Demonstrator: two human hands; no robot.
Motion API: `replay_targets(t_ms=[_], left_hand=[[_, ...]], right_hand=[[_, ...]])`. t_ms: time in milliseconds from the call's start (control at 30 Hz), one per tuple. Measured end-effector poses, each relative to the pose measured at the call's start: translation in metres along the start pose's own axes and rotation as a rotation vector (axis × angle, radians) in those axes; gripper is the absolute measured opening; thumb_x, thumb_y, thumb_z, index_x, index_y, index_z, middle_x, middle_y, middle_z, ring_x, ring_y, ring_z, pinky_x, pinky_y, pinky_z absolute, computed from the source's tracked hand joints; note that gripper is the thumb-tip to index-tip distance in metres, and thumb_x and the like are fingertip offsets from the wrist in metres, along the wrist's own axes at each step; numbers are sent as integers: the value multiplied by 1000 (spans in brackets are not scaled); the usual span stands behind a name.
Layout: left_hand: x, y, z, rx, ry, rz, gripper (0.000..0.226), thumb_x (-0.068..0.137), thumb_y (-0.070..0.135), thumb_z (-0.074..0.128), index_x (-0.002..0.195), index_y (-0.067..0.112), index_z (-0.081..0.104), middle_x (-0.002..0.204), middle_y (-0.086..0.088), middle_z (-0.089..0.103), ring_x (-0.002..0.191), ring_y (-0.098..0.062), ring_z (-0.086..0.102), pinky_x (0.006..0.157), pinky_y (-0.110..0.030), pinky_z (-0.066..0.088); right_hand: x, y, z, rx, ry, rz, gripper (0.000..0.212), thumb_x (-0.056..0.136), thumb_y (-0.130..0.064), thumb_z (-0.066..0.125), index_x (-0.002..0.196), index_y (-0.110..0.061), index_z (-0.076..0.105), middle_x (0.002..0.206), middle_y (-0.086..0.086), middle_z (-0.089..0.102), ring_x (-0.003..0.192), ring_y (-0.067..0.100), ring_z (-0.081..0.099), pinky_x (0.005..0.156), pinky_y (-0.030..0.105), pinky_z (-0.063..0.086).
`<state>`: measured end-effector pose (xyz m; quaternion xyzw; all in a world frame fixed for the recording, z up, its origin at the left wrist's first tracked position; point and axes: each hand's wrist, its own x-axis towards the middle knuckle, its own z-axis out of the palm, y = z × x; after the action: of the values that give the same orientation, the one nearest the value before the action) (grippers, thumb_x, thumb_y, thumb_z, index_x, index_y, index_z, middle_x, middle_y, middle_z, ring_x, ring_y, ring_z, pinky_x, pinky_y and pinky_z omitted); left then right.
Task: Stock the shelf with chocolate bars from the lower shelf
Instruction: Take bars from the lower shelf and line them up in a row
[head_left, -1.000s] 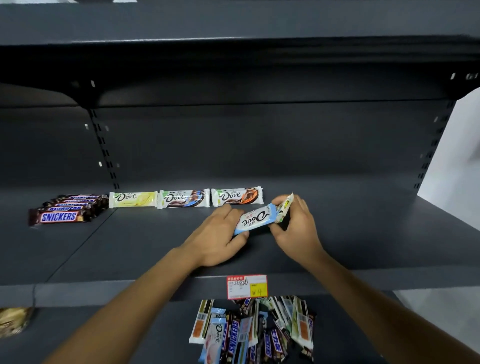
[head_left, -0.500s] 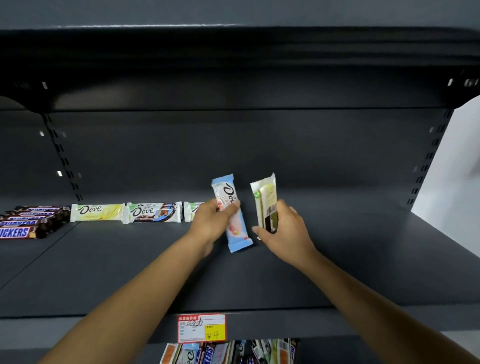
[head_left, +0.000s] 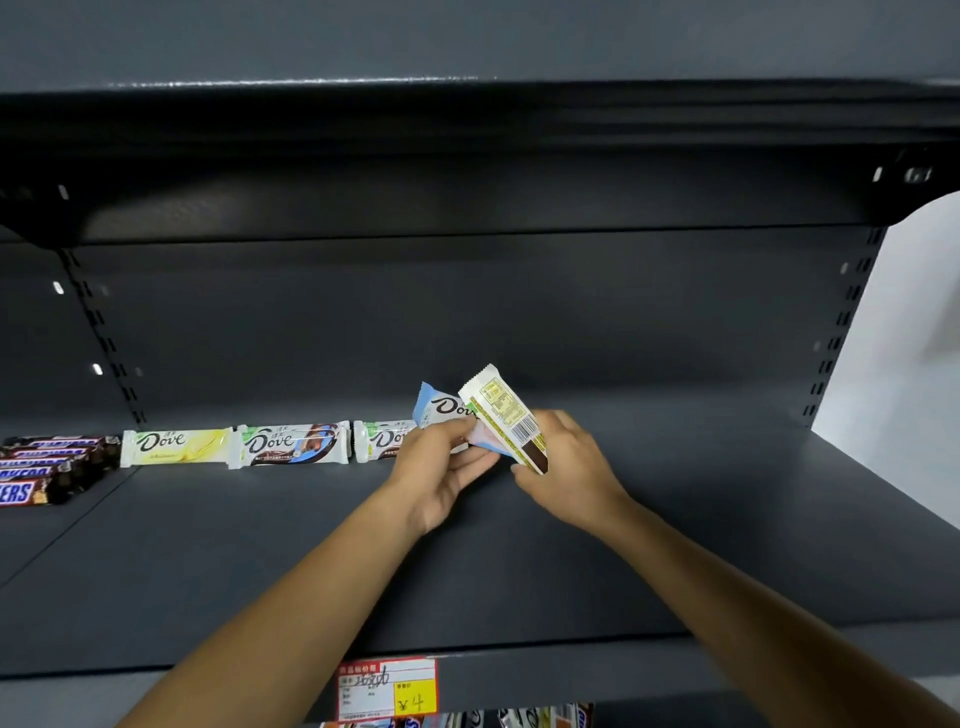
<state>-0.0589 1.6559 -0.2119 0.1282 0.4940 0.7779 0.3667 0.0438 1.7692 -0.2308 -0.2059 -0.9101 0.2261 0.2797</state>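
Observation:
My left hand (head_left: 441, 467) grips a light-blue Dove bar (head_left: 441, 408) above the middle of the dark shelf (head_left: 675, 545). My right hand (head_left: 569, 467) holds a white bar (head_left: 501, 410) with its barcode side toward me, tilted and overlapping the blue bar. Three Dove bars lie in a row at the shelf's back: a yellow one (head_left: 174, 446), a blue-brown one (head_left: 291, 444), and a third (head_left: 384, 439) partly hidden behind my left hand. A stack of Snickers bars (head_left: 47, 467) lies at the far left.
A red and yellow price tag (head_left: 387, 688) hangs on the shelf's front edge. Tops of more bars (head_left: 540, 717) show on the lower shelf beneath. An upper shelf (head_left: 467, 104) overhangs. A white wall (head_left: 909, 338) lies to the right.
The two bars, held apart and upright half a second ago, have come together and overlap; the right hand's bar is tilted left over the blue one. The view rose.

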Motion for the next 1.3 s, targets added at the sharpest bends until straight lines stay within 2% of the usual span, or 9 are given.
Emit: replay_targets(t_ms=[267,333,433,500,600,700,833,967,1300], left_hand=[[12,-5,-5,123,58,107,14,89,-1,54,99,9,55,94,-10,70,81,-17,68,81,-31,56],[18,-7,-9,307,115,181,18,88,0,57,101,12,57,94,-6,68,81,-14,67,81,-30,56],[30,-9,-17,815,185,401,29,83,10,68,109,18,59,93,2,68,81,-15,65,80,-26,51],[34,-9,-20,1116,167,566,47,79,13,71,121,23,53,91,5,64,76,-13,60,72,-17,41],[42,-10,-19,1409,127,723,51,80,15,70,127,23,52,100,0,65,87,-19,60,74,-18,37],[53,-13,-20,1489,129,713,45,81,17,69,123,22,56,110,-3,57,94,-22,59,79,-18,37],[70,-19,-17,1588,101,719,39,80,17,68,118,21,57,114,-2,49,96,-25,58,85,-31,47],[83,-25,-12,1832,141,819,39,83,31,63,121,25,54,115,2,52,110,-21,43,91,-30,38],[100,-36,-11,1898,203,857,32,82,31,65,112,22,61,108,-2,58,108,-27,45,84,-36,37]], right_hand=[[10,23,-6,-143,45,15,38,80,-18,61,116,-10,52,114,5,53,98,26,56,76,28,42],[14,30,-6,-166,33,11,37,79,-18,60,115,-10,52,114,5,52,96,26,56,77,30,44],[19,40,-6,-188,30,0,35,80,-17,60,113,-10,52,117,2,48,93,28,57,76,33,46],[24,45,-5,-197,34,-6,35,80,-16,60,113,-10,51,121,0,43,89,27,57,75,35,47],[31,52,-1,-217,31,-18,36,81,-16,61,116,-10,50,121,-2,39,85,24,57,73,34,48],[37,60,3,-211,20,-24,40,81,-14,60,119,-11,49,123,-2,41,91,22,57,75,30,47],[43,71,8,-204,17,-4,39,81,-11,59,119,-11,50,123,-1,42,92,23,57,76,31,47],[47,83,10,-228,15,26,34,80,-11,60,113,-11,50,122,0,40,88,26,58,73,34,47],[58,91,13,-190,44,41,41,82,-9,62,119,-12,43,117,6,47,100,25,55,73,28,42]])
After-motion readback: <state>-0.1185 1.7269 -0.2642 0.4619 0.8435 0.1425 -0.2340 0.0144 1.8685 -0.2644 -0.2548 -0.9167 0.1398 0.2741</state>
